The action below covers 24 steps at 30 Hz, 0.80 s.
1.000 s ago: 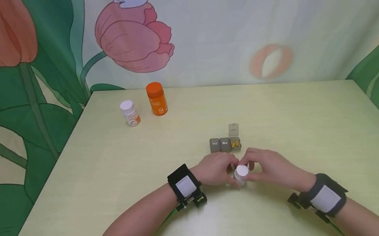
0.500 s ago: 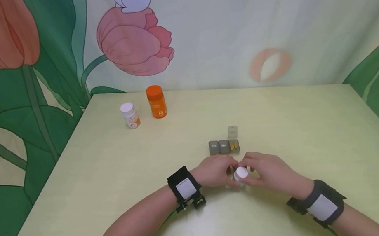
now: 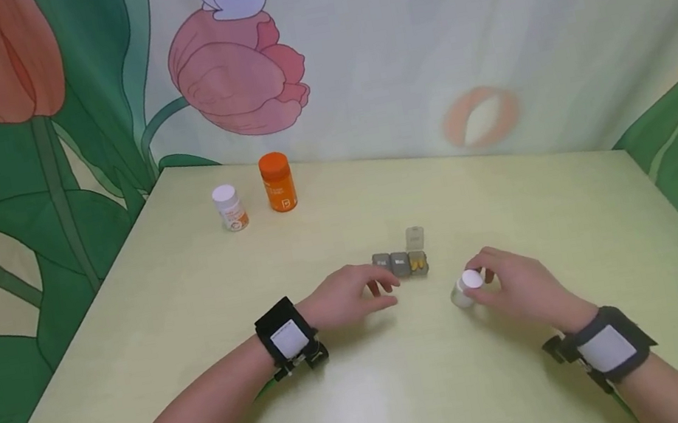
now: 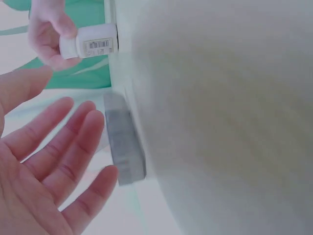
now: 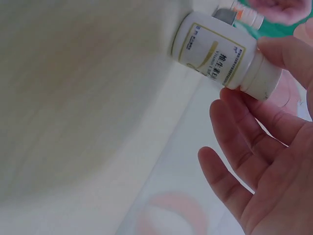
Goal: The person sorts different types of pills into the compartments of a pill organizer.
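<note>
My right hand (image 3: 520, 286) pinches a small white pill bottle (image 5: 215, 51) by its capped end, thumb on one side and fingers on the other. In the head view the bottle leans a little, its white cap (image 3: 471, 279) uppermost. My left hand (image 3: 348, 296) is off the bottle, its fingers spread and loosely bent, holding nothing. Just beyond those fingertips lies a grey pill organizer (image 3: 400, 263) with several compartments. Its right compartment has the lid (image 3: 414, 238) flipped back, and yellow capsules (image 3: 417, 263) lie inside. In the left wrist view the organizer (image 4: 124, 142) appears past the left fingers.
Toward the back left of the pale table (image 3: 294, 264) stand a white bottle with an orange-and-white label (image 3: 231, 208) and a taller orange bottle (image 3: 278, 183). A curtain printed with flowers (image 3: 385, 46) hangs behind the table's far edge.
The hands have separated. My right hand has carried the white pill bottle to the right, while my left hand has let go of it and drawn back left.
</note>
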Each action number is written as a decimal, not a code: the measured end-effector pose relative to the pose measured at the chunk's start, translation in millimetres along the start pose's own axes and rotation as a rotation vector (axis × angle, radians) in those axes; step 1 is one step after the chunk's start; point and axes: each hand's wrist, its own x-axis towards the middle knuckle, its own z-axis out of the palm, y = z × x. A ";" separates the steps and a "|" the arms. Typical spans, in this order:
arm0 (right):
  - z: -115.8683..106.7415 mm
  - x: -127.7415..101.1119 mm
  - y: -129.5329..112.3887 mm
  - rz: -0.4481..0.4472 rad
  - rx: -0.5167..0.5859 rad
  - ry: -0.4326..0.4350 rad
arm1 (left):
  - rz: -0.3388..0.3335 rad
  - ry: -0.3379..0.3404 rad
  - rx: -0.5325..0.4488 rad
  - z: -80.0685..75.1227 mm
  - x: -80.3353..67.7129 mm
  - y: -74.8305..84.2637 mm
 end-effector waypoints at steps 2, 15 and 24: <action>-6.0 2.8 10.5 0.038 0.008 -0.006 | 0.019 0.012 -0.006 -4.4 -1.3 -1.2; -36.8 31.6 80.7 0.285 0.058 -0.057 | 0.061 0.032 0.006 -8.7 -1.7 -3.4; -44.9 38.7 99.7 0.316 0.056 -0.049 | 0.048 0.049 0.058 -11.9 -0.6 -2.0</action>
